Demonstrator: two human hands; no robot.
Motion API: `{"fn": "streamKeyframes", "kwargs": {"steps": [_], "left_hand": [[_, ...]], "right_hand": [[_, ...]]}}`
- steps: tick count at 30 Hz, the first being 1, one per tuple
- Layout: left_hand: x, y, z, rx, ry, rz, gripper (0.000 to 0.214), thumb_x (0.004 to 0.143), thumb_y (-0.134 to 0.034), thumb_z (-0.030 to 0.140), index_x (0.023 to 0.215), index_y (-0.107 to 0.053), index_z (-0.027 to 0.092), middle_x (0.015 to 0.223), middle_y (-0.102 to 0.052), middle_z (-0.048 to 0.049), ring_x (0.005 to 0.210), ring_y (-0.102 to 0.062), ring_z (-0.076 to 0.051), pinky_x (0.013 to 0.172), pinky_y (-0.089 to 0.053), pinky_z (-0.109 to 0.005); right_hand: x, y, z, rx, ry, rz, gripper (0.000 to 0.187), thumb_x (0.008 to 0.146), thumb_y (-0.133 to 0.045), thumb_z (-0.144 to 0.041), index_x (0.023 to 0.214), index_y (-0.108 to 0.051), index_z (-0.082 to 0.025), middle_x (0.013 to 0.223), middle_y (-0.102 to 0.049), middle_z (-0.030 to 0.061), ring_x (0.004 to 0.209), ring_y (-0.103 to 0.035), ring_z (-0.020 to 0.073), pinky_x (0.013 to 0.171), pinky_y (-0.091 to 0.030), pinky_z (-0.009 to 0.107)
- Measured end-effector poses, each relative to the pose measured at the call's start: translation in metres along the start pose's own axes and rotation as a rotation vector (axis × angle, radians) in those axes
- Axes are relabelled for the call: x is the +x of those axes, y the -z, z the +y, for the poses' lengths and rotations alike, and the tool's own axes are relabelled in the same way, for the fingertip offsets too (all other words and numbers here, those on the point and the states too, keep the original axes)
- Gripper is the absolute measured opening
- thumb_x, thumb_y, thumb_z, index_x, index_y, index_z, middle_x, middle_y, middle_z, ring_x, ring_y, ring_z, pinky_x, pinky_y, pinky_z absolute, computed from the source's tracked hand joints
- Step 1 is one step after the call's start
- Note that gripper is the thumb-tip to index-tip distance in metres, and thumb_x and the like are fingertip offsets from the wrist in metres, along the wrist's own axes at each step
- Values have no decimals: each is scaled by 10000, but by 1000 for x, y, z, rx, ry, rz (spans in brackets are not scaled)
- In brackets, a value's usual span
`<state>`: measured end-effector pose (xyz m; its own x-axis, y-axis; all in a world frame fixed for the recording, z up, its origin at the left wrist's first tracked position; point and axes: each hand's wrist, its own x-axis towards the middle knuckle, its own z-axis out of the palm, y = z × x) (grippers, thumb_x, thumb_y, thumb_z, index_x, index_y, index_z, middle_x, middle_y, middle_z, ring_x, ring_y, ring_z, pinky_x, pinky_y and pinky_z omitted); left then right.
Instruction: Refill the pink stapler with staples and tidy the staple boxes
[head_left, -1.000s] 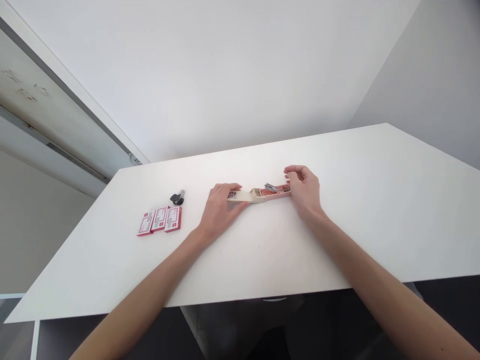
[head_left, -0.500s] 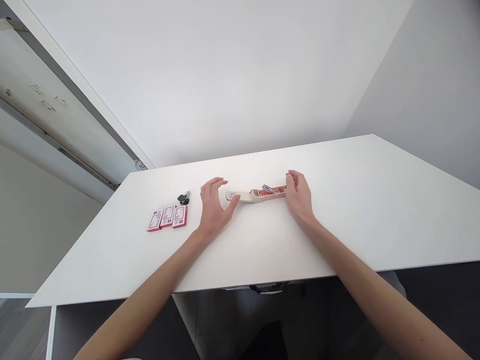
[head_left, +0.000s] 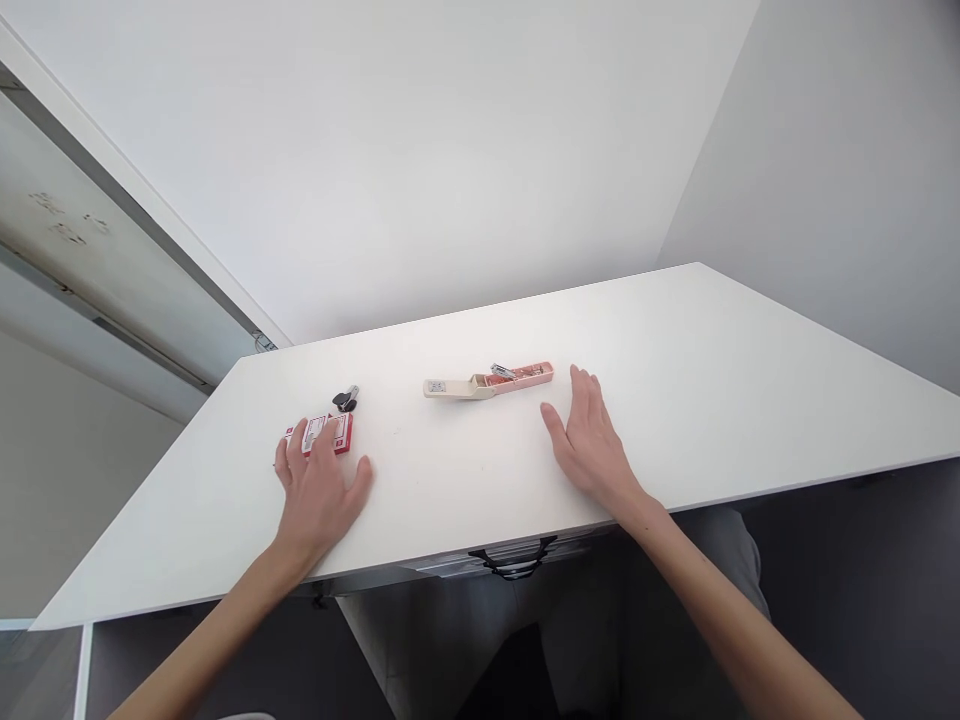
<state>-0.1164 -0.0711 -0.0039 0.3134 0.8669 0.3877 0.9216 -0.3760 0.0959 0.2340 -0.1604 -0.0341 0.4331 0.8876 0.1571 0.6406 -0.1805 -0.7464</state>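
A beige and pink stapler [head_left: 487, 381] lies opened out flat on the white table [head_left: 675, 400], its metal staple channel showing. My left hand [head_left: 319, 487] is spread flat at the table's left, fingertips over the red and white staple boxes [head_left: 327, 433]. My right hand [head_left: 589, 440] rests open and flat on the table, just to the right of and nearer than the stapler, not touching it. Neither hand holds anything.
A small black and metal staple remover [head_left: 346, 398] lies just beyond the boxes. A drawer handle [head_left: 514, 562] shows under the table's near edge. White walls rise behind and to the right; a window frame runs along the left.
Both hands left the stapler. My left hand moved left onto the staple boxes; my right hand drew back and flattened on the table. The stapler stayed in place, opened out.
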Motion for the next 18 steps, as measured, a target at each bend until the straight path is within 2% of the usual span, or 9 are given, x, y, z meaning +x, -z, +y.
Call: {"fn": "streamKeyframes", "kwargs": {"steps": [3, 6, 8, 11, 14, 16, 18], "left_hand": [[-8, 5, 3, -47, 7, -85, 657, 992, -507, 446, 1560, -387, 140, 1617, -413, -244, 1633, -141, -433, 1272, -198, -716], [-10, 9, 13, -162, -135, -125, 550, 1014, -498, 434, 1526, -447, 240, 1576, -514, -143, 1601, -287, -363, 1264, -316, -630], [-6, 8, 20, -200, -199, -89, 508, 1017, -523, 437, 1490, -474, 259, 1512, -578, -112, 1539, -397, -336, 1260, -348, -591], [4, 2, 27, -203, -117, -31, 560, 984, -599, 496, 1458, -490, 218, 1484, -585, -140, 1484, -443, -366, 1235, -371, -617], [13, -6, 31, -247, 5, -78, 508, 969, -630, 540, 1354, -566, 215, 1477, -598, -138, 1448, -468, -384, 1180, -431, -627], [16, -9, 36, -299, -10, -106, 426, 992, -612, 523, 1304, -595, 233, 1476, -609, -116, 1416, -510, -356, 1145, -482, -581], [18, -9, 43, -348, -91, -120, 408, 1012, -598, 498, 1334, -582, 247, 1442, -635, -104, 1355, -580, -315, 1096, -535, -517]], "right_hand": [[-1, -2, 1, -68, 44, 15, 769, 1073, -276, -610, 1694, -198, -165, 1767, -237, 178, 1656, -157, 346, 1305, -270, 607], [0, -2, 3, -108, 78, -3, 762, 1079, -272, -589, 1684, -219, -130, 1746, -294, 183, 1648, -192, 347, 1324, -237, 584], [1, -1, 4, -109, 92, -11, 754, 1081, -271, -579, 1680, -223, -124, 1740, -312, 177, 1642, -217, 335, 1332, -229, 564], [0, 1, 4, -92, 109, -7, 728, 1081, -290, -567, 1671, -243, -143, 1727, -344, 163, 1629, -258, 321, 1332, -241, 560], [-1, 3, 2, -66, 108, -5, 701, 1079, -326, -549, 1659, -274, -160, 1713, -373, 158, 1614, -294, 324, 1320, -263, 579], [-2, 6, -1, -39, 103, -5, 679, 1074, -357, -535, 1645, -308, -172, 1698, -402, 153, 1600, -321, 334, 1299, -294, 598], [-4, 9, -3, 15, 92, -4, 631, 1061, -406, -533, 1596, -401, -196, 1665, -454, 145, 1566, -377, 346, 1250, -367, 603]]}}
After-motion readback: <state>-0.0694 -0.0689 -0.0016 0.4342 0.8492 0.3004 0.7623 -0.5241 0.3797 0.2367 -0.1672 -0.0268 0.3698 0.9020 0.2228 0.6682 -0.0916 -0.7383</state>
